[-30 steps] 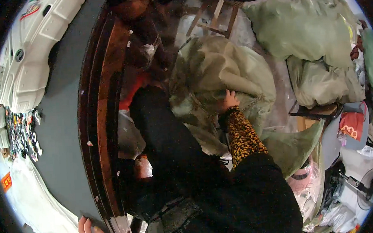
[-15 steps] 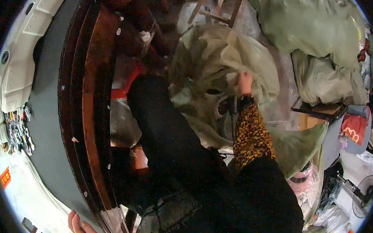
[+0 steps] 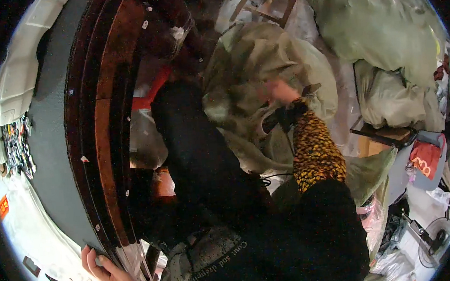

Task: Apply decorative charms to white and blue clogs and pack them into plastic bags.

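My right hand (image 3: 283, 91), in a yellow-and-black patterned cuff, is over the big greenish woven sack (image 3: 240, 57) on the floor. Motion smears its fingers, so whether they hold anything is hidden. Beside that wrist, a dark item (image 3: 271, 122) of unclear kind shows against the sack. A thin black cable (image 3: 273, 176) runs between the sack and my clothes. At the lower left my left hand (image 3: 108, 274) lies at the near edge of the grey-topped table (image 3: 54, 166), fingers loosely spread with nothing in them.
Dark wooden edges (image 3: 109, 122) run along the table's right side. More stuffed greenish sacks (image 3: 378, 28) lie at the far right. A wooden stool (image 3: 266, 9) stands behind the big sack. A fan (image 3: 437, 241) and plastic bags are at the lower right.
My right hand has shifted slightly left across the sack, while its forearm has swung a little right. The left hand has moved slightly up and stays at the table edge.
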Available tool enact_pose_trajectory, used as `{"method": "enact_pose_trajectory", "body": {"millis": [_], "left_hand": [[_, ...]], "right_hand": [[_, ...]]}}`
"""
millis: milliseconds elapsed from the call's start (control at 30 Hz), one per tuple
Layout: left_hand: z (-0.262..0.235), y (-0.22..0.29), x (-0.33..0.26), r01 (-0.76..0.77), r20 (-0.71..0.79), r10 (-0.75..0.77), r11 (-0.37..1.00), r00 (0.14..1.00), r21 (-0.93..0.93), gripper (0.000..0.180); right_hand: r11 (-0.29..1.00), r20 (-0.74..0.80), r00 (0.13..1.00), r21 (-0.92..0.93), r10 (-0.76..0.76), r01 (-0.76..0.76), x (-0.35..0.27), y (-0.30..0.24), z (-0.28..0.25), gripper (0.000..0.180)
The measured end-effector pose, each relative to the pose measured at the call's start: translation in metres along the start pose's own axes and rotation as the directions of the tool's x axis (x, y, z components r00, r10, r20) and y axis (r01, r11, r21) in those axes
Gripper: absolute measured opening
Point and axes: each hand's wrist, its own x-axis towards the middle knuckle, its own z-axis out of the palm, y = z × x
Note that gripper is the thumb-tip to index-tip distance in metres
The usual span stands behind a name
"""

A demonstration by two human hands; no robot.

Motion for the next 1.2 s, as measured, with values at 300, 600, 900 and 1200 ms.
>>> {"method": "enact_pose_trajectory", "body": {"millis": [300, 600, 900, 1200], "left_hand": [[0.005, 0.005, -0.001, 0.020, -0.046, -0.020, 1.000, 0.999, 0.009, 0.022], [0.006, 0.010, 0.001, 0.002, -0.081, 0.002, 0.999, 0.997, 0.042, 0.020], [0.008, 0.006, -0.001, 0.030, -0.087, -0.027, 0.999, 0.996, 0.033, 0.022], [0.006, 0.007, 0.002, -0.014, -0.053, 0.011, 0.998, 0.999, -0.057, 0.023]], "right_hand": [[0.711, -0.390, 0.713, -0.181, 0.583, -0.680, -0.022, 0.112, 0.117, 0.047], [0.664, -0.533, 0.677, -0.259, 0.507, -0.702, -0.019, 0.170, 0.103, 0.069], [0.625, -0.384, 0.688, -0.293, 0.616, -0.724, -0.030, 0.136, 0.087, 0.065], [0.727, -0.155, 0.853, -0.463, 0.497, -0.508, -0.040, 0.147, 0.068, 0.034]]}}
